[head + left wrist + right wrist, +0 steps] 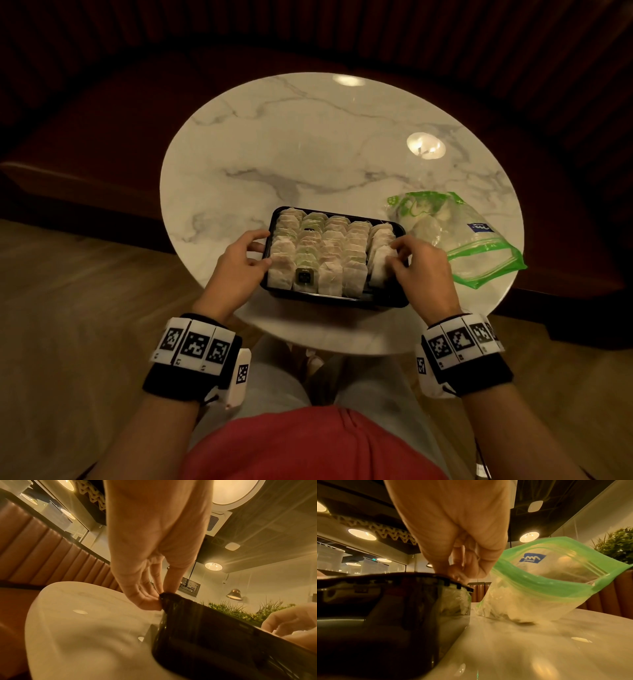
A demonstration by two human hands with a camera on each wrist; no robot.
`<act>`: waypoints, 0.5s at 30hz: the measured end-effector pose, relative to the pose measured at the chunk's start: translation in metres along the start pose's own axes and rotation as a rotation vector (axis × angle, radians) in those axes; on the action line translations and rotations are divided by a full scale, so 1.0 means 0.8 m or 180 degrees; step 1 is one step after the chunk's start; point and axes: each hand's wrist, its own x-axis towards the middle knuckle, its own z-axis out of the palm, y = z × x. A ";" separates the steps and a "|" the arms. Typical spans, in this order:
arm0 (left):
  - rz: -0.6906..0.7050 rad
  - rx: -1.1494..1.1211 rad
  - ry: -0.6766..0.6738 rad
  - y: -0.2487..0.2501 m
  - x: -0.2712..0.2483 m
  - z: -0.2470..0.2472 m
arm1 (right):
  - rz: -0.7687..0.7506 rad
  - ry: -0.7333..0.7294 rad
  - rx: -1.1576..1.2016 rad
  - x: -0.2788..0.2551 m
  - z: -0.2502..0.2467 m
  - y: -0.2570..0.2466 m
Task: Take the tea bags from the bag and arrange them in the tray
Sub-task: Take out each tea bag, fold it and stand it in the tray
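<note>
A black tray sits near the front of the round marble table, packed with several rows of white tea bags. My left hand grips the tray's left rim with thumb and fingers. My right hand is at the tray's right end, its curled fingers pinching a tea bag in the rightmost row. A clear zip bag with a green rim lies to the right of the tray, mouth open, with more tea bags inside.
The tray stands close to the table's front edge, and the zip bag reaches the right edge. A padded bench curves round the far side of the table. My knees are under the near edge.
</note>
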 end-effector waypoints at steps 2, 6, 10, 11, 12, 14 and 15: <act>0.0003 0.0019 -0.0008 0.000 0.000 0.000 | -0.0213 -0.0023 -0.0023 -0.002 0.000 0.002; 0.0023 0.0084 -0.0008 0.001 -0.001 0.000 | -0.0387 -0.0497 -0.0404 -0.003 0.000 0.005; 0.0028 0.0134 0.0001 0.001 -0.001 -0.001 | -0.0534 -0.0718 -0.0845 0.000 0.009 0.008; 0.0026 0.0142 -0.0002 0.001 -0.001 -0.001 | -0.0577 -0.0679 -0.0884 0.001 0.011 0.009; 0.0029 0.0141 -0.0006 0.001 -0.001 -0.001 | -0.0613 -0.0631 -0.0891 0.003 0.014 0.009; 0.0043 0.0137 -0.0001 0.001 -0.001 -0.001 | -0.0639 -0.0558 -0.0834 0.005 0.016 0.008; 0.0040 0.0129 0.0002 0.001 -0.001 -0.001 | -0.0624 -0.0544 -0.0788 0.007 0.017 0.007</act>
